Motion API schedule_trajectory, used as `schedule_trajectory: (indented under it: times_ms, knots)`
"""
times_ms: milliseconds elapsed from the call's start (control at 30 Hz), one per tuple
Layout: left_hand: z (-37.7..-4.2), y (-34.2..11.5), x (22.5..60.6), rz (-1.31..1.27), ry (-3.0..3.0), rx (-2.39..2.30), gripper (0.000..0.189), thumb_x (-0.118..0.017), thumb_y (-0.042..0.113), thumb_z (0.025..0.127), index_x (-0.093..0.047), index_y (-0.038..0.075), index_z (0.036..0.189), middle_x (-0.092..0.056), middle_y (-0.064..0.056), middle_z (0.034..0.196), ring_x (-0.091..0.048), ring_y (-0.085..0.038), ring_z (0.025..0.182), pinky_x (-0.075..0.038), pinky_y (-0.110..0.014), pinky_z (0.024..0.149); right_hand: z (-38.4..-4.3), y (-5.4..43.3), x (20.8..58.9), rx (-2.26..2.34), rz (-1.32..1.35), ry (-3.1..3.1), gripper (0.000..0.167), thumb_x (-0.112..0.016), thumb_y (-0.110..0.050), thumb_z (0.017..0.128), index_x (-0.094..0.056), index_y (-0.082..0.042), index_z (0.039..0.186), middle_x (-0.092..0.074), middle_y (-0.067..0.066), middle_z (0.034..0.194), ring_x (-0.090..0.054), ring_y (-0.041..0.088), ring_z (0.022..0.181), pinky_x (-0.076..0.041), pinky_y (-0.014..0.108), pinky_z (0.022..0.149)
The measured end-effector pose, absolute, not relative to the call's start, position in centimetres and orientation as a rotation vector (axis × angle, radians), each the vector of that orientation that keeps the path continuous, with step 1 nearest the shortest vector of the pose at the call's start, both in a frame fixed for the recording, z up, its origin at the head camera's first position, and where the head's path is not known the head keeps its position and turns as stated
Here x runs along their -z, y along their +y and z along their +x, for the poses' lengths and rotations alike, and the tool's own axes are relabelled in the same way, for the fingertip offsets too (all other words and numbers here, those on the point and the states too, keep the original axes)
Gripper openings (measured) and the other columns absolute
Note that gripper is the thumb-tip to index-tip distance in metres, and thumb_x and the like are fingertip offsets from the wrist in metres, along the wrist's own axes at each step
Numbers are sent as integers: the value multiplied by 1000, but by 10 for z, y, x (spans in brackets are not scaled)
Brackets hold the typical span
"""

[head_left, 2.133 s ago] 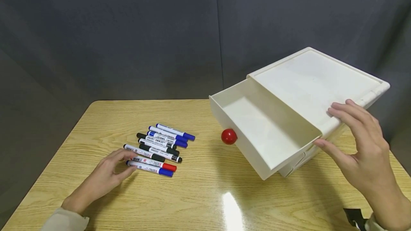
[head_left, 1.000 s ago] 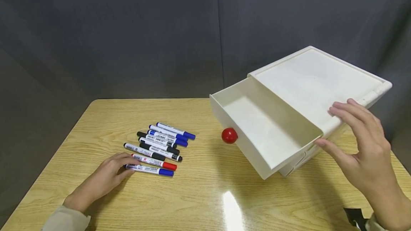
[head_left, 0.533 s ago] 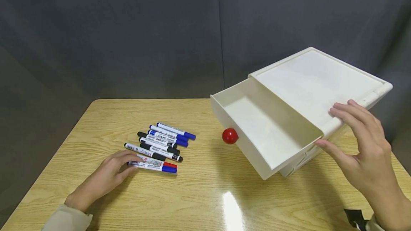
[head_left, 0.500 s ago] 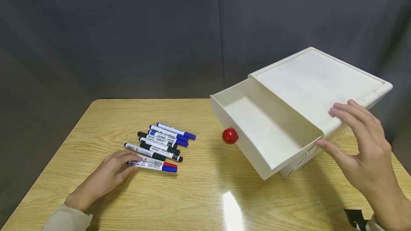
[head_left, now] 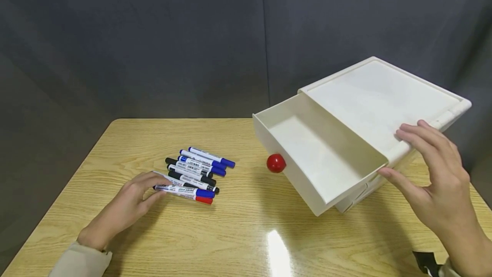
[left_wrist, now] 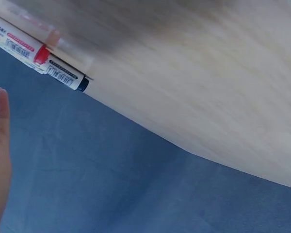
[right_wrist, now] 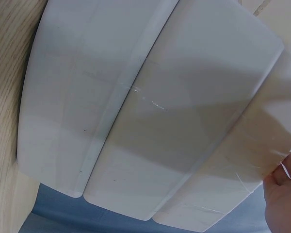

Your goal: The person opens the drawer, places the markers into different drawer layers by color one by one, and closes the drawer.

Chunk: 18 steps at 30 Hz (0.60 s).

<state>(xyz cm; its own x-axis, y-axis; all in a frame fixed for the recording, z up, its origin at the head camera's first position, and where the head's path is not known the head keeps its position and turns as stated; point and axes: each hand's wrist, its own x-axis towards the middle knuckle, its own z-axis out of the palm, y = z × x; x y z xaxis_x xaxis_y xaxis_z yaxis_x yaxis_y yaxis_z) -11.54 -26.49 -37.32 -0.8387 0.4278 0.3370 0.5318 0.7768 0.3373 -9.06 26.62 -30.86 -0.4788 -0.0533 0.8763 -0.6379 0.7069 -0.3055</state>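
One blue-capped marker [head_left: 183,190] in left hand [head_left: 132,197], long axis crosswise, cap [head_left: 205,193] rightward.

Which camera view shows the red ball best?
The head view: it shows the red ball clearly at the front of the open white drawer, with nothing covering it. The left wrist and right wrist views show none of it.

Dark curtain [head_left: 169,46] behind wooden table [head_left: 215,238]
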Motion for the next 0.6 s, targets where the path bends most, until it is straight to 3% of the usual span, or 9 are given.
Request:
schedule_trajectory:
  times_ms: [400,600]
  knots:
    - [-119,-258,364,-752,-2642,606,31,-78,-5,79,-73,9,106,-73,-3,107,-66,-22,102,-55,-39,87,-91,265,309,-778,527,-1958,79,-67,-63,83,-67,9,114,-67,17,126,-51,22,136,-33,36,120]
    - [-120,-252,357,-759,-2649,653,30,-76,-5,82,-73,9,108,-72,-5,110,-66,-24,106,-55,-45,88,-91,264,309,-783,523,-1953,79,-67,-63,82,-67,9,114,-67,16,126,-52,21,135,-33,36,120]
